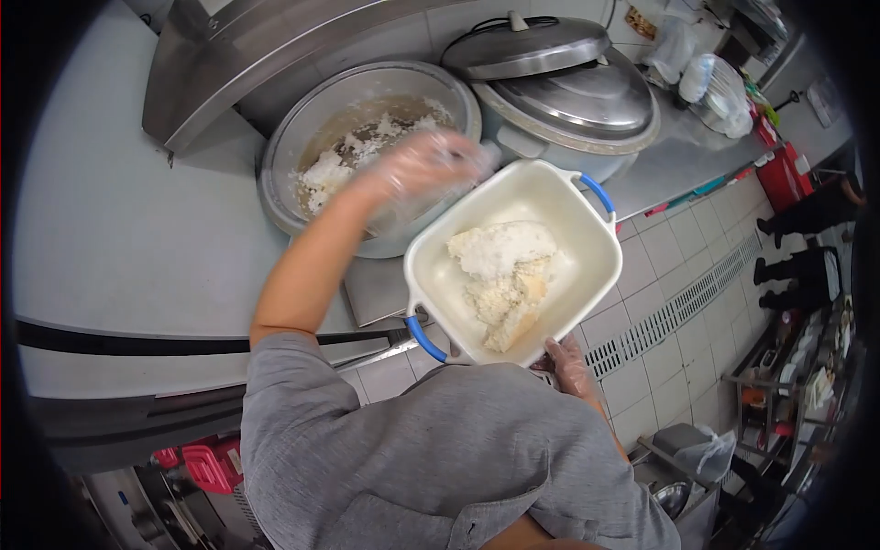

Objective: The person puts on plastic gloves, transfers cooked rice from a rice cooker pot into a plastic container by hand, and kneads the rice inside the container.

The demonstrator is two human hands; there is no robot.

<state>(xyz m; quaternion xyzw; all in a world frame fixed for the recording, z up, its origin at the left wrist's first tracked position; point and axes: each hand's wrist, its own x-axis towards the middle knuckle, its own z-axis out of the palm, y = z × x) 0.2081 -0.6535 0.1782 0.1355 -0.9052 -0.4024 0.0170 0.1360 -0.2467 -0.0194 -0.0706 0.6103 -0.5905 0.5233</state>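
My left hand, in a clear plastic glove, is raised over the near right side of a large round pot. The hand is smeared by motion, so whether its fingers hold anything is unclear. White cooked rice clings in clumps to the inside of the pot. My right hand, also gloved, grips the near rim of a white rectangular tub with blue handles. Inside the tub lies a heap of rice, with some yellowish, crusty pieces. The tub is held against my front, its far edge beside the pot.
A second large pot with metal lids stands on the steel counter. A metal hood juts out above the left worktop. A floor drain grate crosses the tiles; people stand at the far right.
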